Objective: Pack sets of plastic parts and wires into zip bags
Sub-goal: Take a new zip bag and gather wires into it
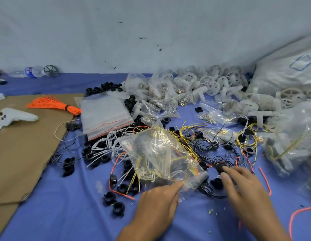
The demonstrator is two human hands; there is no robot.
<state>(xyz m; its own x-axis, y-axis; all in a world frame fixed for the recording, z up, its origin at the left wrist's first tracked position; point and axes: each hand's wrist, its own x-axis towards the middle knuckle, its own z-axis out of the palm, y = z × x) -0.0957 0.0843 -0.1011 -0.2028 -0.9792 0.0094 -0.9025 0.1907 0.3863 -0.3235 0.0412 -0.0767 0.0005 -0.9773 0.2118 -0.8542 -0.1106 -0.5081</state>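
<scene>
A clear zip bag (pixel 158 153) with yellow wires inside lies on the blue cloth in the middle. My left hand (pixel 158 202) holds the bag's near edge, forefinger stretched along it. My right hand (pixel 245 188) pinches a black plastic ring part (pixel 221 166) between thumb and forefinger, just right of the bag's mouth. Loose yellow, black, white and orange wires (pixel 194 136) and several black ring parts (pixel 114 202) lie scattered around the bag.
A stack of empty zip bags (pixel 104 113) lies behind left. An orange wire bundle (pixel 52 104) and a white tool (pixel 15 117) rest on brown cardboard (pixel 20 153). White plastic wheels (pixel 212 82) and filled bags (pixel 290 141) pile up at the back and right.
</scene>
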